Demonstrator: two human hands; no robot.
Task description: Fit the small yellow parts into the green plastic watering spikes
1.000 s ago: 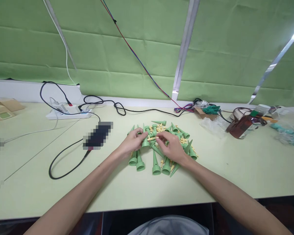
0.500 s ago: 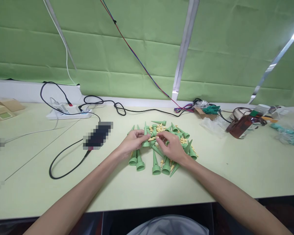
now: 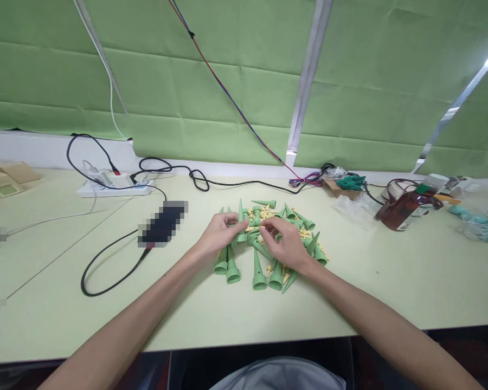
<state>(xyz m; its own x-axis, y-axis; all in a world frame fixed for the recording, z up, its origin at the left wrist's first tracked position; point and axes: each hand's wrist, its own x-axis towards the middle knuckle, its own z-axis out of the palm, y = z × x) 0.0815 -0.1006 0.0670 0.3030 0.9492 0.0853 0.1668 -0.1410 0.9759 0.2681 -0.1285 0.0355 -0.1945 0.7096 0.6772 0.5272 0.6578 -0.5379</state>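
Note:
A heap of green plastic cones (image 3: 260, 273) mixed with small yellow pegs (image 3: 305, 234) lies in the middle of the pale green table (image 3: 236, 319). My left hand (image 3: 218, 234) is closed on one green cone (image 3: 241, 216), held point up over the heap. My right hand (image 3: 283, 244) pinches a small yellow peg (image 3: 252, 229) between thumb and forefinger and holds it against the base of that cone. Both hands hover just above the heap.
A white power strip (image 3: 114, 187) with black cables (image 3: 106, 276) sits at the back left, beside a blurred dark device (image 3: 162, 223). Brown bottle (image 3: 404, 208), plastic bags and small parts crowd the back right. A beige box (image 3: 4, 181) is far left.
My left hand has turned the green cone more upright, so its tip now points up. My right hand stays with the yellow peg at the cone's base.

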